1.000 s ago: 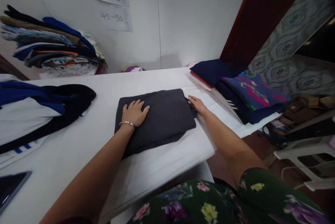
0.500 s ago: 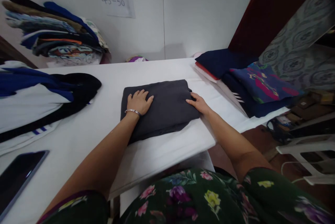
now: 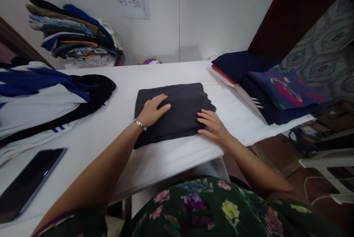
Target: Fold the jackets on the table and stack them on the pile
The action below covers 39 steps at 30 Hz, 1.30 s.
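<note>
A folded dark grey garment [image 3: 177, 100] lies flat in the middle of the white table [image 3: 166, 76]. My left hand [image 3: 153, 110], with a silver bracelet at the wrist, rests palm down on the garment's left half, fingers spread. My right hand [image 3: 213, 126] lies flat at the garment's near right corner, fingers apart and touching the cloth's edge. Neither hand grips anything.
A black, blue and white garment [image 3: 52, 100] is spread at the left. A dark phone [image 3: 29, 183] lies at the near left. A stack of folded clothes [image 3: 74, 43] stands against the back wall. Folded navy and patterned clothes [image 3: 272, 89] sit at the right. The table edge drops off at the right front.
My right hand slid from the garment's far right edge down to its near right corner. My left hand shifted slightly right on the cloth. The view moved, showing more of the phone.
</note>
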Available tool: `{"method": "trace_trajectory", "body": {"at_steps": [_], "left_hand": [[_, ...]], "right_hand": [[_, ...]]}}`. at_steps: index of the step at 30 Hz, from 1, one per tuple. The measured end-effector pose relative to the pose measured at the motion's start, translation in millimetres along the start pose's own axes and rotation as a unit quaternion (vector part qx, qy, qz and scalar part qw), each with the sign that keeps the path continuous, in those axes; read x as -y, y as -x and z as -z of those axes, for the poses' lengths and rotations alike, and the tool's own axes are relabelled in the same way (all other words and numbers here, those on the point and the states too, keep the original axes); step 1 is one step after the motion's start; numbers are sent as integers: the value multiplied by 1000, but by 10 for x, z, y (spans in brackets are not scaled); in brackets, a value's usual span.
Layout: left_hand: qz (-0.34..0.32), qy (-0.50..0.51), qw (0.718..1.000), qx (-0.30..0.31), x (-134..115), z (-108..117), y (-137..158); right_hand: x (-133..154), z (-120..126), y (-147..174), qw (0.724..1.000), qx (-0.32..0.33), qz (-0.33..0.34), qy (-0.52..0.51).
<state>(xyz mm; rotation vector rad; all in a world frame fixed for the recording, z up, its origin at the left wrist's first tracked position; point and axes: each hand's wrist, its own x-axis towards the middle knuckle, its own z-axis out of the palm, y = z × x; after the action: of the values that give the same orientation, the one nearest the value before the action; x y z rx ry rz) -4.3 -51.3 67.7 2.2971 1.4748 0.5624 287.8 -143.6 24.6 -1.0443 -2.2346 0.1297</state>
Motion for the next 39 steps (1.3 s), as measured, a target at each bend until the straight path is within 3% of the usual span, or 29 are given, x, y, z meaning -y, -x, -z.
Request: {"method": "trace_trajectory", "body": {"at_steps": [4, 7, 13, 21, 28, 39], "left_hand": [[-129, -93, 986, 58, -262, -198, 427], [-172, -156, 972, 42, -325, -356, 538], [-162, -181, 970, 4, -331, -440, 518], [-155, -189, 970, 9, -375, -484, 545], [-160, -186, 970, 6, -347, -480, 552], [-152, -216, 964, -8, -332, -574, 561]], "right_hand": [[52, -66, 6, 995, 70, -16, 64], [58, -103, -42, 992, 84, -25, 94], [89, -202, -71, 990, 61, -20, 125], [134, -229, -116, 985, 85, -46, 146], [208, -177, -220, 978, 124, -25, 167], [135, -310, -202, 980, 115, -30, 161]]}}
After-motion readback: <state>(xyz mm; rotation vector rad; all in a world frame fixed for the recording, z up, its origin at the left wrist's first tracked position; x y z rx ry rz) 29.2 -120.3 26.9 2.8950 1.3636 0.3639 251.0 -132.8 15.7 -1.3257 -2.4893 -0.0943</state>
